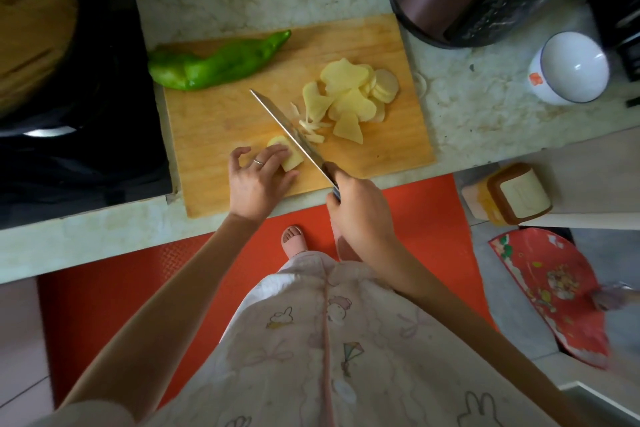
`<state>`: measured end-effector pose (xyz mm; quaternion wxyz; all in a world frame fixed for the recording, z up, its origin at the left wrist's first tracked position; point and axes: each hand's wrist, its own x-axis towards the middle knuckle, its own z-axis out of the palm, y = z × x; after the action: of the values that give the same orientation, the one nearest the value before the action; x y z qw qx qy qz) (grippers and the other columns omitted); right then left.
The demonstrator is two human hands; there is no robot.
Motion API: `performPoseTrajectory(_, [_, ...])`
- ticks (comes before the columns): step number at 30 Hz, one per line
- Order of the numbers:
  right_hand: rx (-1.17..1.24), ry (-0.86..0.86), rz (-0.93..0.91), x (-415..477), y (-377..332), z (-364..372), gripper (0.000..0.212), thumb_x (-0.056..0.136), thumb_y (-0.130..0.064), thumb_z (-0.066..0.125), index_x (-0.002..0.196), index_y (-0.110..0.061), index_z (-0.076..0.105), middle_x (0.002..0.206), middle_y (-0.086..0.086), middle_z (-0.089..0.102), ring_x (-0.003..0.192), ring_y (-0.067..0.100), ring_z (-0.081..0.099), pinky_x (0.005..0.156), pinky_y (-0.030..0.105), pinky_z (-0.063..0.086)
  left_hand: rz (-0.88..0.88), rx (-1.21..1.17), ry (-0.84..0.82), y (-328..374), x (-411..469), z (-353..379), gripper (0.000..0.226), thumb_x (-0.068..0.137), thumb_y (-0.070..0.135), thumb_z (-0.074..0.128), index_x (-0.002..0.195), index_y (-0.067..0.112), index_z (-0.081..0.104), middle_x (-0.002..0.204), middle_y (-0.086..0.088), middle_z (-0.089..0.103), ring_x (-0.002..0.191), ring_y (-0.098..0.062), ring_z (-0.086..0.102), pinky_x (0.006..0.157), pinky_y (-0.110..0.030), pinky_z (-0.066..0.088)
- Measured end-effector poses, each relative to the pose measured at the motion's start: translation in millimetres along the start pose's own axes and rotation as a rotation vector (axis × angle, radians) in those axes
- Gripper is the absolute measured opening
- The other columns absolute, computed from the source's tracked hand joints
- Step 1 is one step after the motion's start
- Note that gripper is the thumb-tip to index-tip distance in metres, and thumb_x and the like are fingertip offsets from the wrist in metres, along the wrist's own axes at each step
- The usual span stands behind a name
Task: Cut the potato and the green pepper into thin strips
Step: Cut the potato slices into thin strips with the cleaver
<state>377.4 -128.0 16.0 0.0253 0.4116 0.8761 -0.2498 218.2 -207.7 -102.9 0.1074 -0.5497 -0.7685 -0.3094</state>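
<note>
Pinning potato stack (292, 159) under curled fingertips of left hand (258, 177), near front edge of cutting board (225, 121); gripping knife (287, 130) by handle in closed right hand (360, 215), with blade edge down just right of stack. Beyond blade: few cut strips (311, 130), then fanned pile of potato slices (353, 94). At far left of board: green pepper (214, 62), whole, well apart from both hands.

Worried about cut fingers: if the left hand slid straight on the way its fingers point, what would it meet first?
Likely the knife blade: the left hand holds the potato right beside it, though the blade's height is unclear.
</note>
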Motion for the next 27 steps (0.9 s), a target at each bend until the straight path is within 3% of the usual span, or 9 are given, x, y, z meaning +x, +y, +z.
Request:
performPoseTrajectory(7, [-0.175,0.143,-0.098,5.7,20.8,-13.8,0.044,0.084,-0.016,0.066,0.127,-0.019,0.057,0.069,0.005,0.066,0.063,0.024,0.064,0.051,0.025,0.03,-0.09,-0.036,-0.024,5.1,5.3,-4.6,0.022,0.089,0.034,0.066,0.094,0.014,0.069,0.107,0.001,0.069,0.096,-0.021,0.065,0.089,-0.042,0.037])
performPoseTrajectory(10, [-0.221,0.234,-0.102,7.8,31.6,-18.5,0.046,0.068,-0.014,0.08,0.111,-0.01,0.063,0.058,0.005,0.062,0.05,0.024,0.062,0.046,0.021,0.028,-0.15,-0.058,-0.056,5.8,7.7,-7.0,0.034,0.087,0.042,0.065,0.1,0.011,0.066,0.11,-0.004,0.067,0.1,-0.024,0.061,0.091,-0.041,0.033])
performPoseTrajectory(12, [-0.254,0.295,-0.106,9.5,36.4,-24.3,0.044,0.056,-0.011,0.084,0.094,-0.007,0.061,0.05,0.001,0.056,0.041,0.02,0.057,0.044,0.018,0.023,-0.279,-0.148,-0.058,6.5,6.7,-13.2,0.048,0.084,0.047,0.062,0.111,0.008,0.059,0.118,-0.011,0.059,0.111,-0.024,0.051,0.096,-0.04,0.029])
performPoseTrajectory(16, [-0.317,0.381,-0.189,9.0,52.3,-41.9,0.043,0.048,-0.005,0.084,0.079,-0.007,0.055,0.048,-0.001,0.049,0.038,0.018,0.051,0.043,0.017,0.021,-0.616,-0.389,0.219,17.3,19.0,-39.3,0.034,0.091,0.027,0.049,0.112,-0.001,0.052,0.122,-0.018,0.049,0.118,-0.031,0.045,0.1,-0.046,0.032])
performPoseTrajectory(19, [-0.335,0.411,-0.246,10.2,64.6,-49.5,0.043,0.049,-0.003,0.085,0.08,-0.007,0.055,0.051,0.0,0.05,0.042,0.018,0.051,0.044,0.02,0.023,-0.537,-0.298,0.3,28.2,45.2,-51.4,0.022,0.085,0.01,0.055,0.106,0.001,0.055,0.116,-0.018,0.051,0.113,-0.028,0.047,0.095,-0.04,0.035])
performPoseTrajectory(22, [-0.364,0.472,-0.296,10.9,70.3,-56.5,0.045,0.043,-0.003,0.087,0.077,-0.007,0.058,0.052,0.001,0.048,0.043,0.018,0.049,0.045,0.022,0.026,-0.298,-0.31,0.047,44.2,79.8,-54.6,0.029,0.084,0.019,0.064,0.111,0.01,0.063,0.124,-0.009,0.056,0.117,-0.021,0.049,0.095,-0.039,0.034])
performPoseTrajectory(25, [-0.371,0.514,-0.34,11.5,73.5,-63.3,0.048,0.038,-0.007,0.09,0.076,-0.008,0.06,0.054,0.002,0.048,0.047,0.02,0.049,0.046,0.025,0.032,-0.133,-0.343,-0.324,61.6,111.9,-51.5,0.062,0.077,0.048,0.062,0.131,0.018,0.056,0.14,-0.003,0.049,0.128,-0.021,0.045,0.103,-0.037,0.029])
performPoseTrajectory(27, [-0.356,0.535,-0.36,13.0,77.5,-65.2,0.046,0.039,-0.006,0.089,0.077,-0.009,0.061,0.057,0.003,0.05,0.053,0.023,0.05,0.054,0.029,0.035,-0.062,-0.348,-0.502,70.9,127.9,-47.3,0.074,0.074,0.053,0.066,0.138,0.018,0.05,0.143,-0.005,0.048,0.13,-0.023,0.045,0.106,-0.04,0.031])
